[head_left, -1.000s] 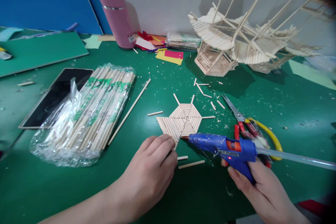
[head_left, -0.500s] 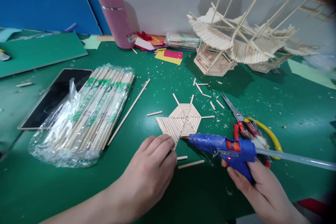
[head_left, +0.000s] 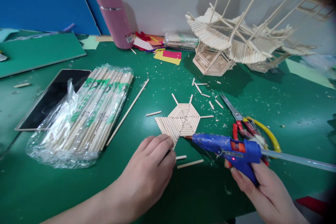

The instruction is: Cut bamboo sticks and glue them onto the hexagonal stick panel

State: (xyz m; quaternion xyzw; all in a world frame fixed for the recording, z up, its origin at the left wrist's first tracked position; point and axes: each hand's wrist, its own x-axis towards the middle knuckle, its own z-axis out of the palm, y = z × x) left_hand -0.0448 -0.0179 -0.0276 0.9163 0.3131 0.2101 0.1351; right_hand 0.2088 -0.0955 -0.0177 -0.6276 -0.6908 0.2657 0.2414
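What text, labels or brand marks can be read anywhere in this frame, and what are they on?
None is legible.
Green print on the chopstick wrappers: too blurred to read.
Small label at the foot of the pink bottle: too small to read.
Dark plate on the side of the glue gun held in the right hand: unreadable.

A green surface (head_left: 262, 91), littered with pale wood chips, meets a plain grey-white wall (head_left: 162, 0), with a blue board (head_left: 39, 0) leaning at the left.
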